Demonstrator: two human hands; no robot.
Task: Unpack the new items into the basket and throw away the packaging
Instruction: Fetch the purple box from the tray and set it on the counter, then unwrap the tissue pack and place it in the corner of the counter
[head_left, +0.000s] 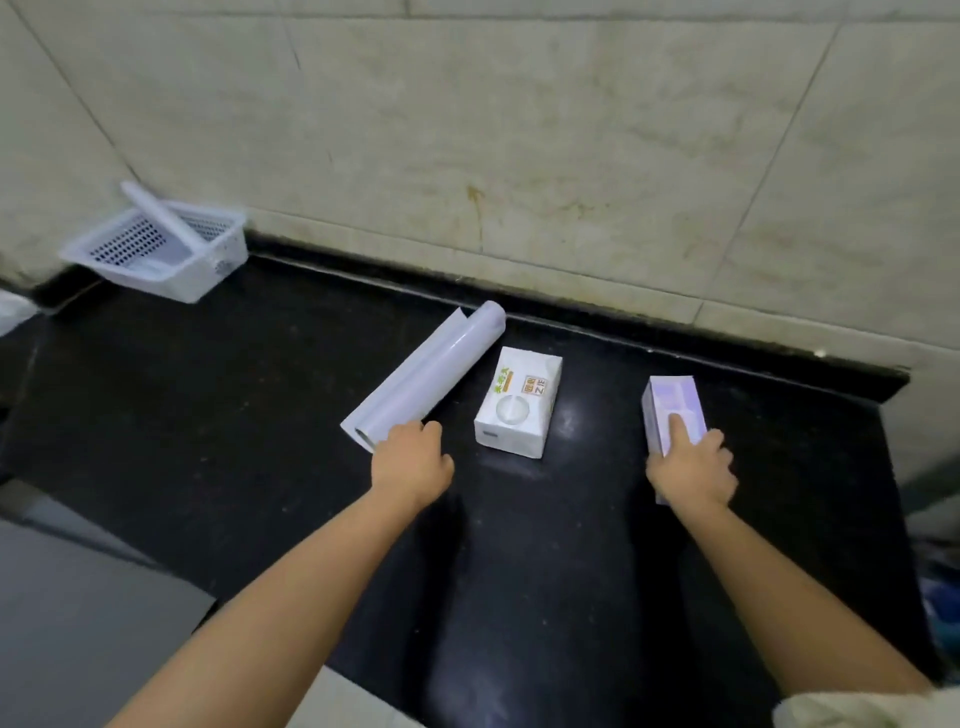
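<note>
A pale lilac roll lies diagonally on the black counter. My left hand is closed around its near end. A white box with green and orange print stands between my hands, untouched. To the right lies a light purple box; my right hand grips its near end, index finger stretched along the top. A white perforated plastic basket sits tilted at the far left against the wall, with a long white piece leaning in it.
A tiled wall runs along the back of the counter. A grey surface lies lower left beyond the counter's edge. The counter ends at the right near a step.
</note>
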